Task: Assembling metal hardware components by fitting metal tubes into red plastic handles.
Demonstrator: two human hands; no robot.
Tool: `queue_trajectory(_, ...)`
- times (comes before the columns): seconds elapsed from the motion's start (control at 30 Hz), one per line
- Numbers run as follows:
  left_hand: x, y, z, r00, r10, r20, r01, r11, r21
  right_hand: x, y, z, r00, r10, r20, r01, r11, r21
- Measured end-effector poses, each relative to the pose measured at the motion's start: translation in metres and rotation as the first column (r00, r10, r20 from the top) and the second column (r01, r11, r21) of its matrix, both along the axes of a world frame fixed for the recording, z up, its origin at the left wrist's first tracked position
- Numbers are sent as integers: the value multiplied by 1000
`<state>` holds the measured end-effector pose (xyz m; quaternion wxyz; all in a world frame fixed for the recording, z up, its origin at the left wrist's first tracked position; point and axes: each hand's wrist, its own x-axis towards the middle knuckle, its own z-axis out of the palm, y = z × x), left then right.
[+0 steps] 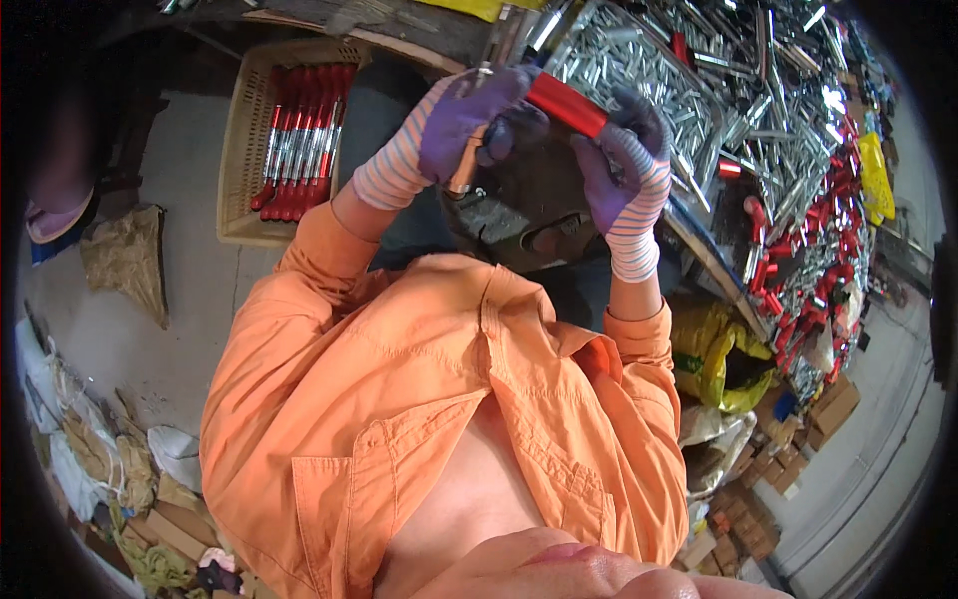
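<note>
Between my hands is a red metal tube, tilted down toward the right. My right hand, in a purple glove with a striped cuff, grips its right end. My left hand, gloved the same way, is closed round a shiny metal rod whose lower end sticks out below the fingers. The tube's left end meets the left glove; whether those fingers also hold it is hidden. To the left, a beige plastic basket holds several red-and-silver rod-shaped pieces laid side by side.
A bench on the right is heaped with loose silver metal parts, with red pieces along its near right side. Below its edge stands a yellow sack. Small cardboard boxes lie at the lower right, and scraps and bags at the lower left.
</note>
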<state>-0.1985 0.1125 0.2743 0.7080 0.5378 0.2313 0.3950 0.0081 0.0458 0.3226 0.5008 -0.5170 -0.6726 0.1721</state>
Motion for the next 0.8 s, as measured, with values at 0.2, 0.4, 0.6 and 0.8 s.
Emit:
queue_trajectory(0.2,48,-40,22,992,-93,-88,67,963,-263,18,-57,2,743,-276,-610,16,918,-396)
queue_trajectory(0.4,88,-69,16,997,74,21,-75,996,53,28,-74,-17,516,-131,-847,-109,970,-217)
queue_trajectory(0.6,108,-91,24,999,2,-40,-4,999,-38,37,-84,-25,241,-179,-954,-185,956,-226)
queue_trajectory(0.8,71,-87,19,839,-214,-501,301,949,99,82,-94,14,988,-27,154,66,966,-252)
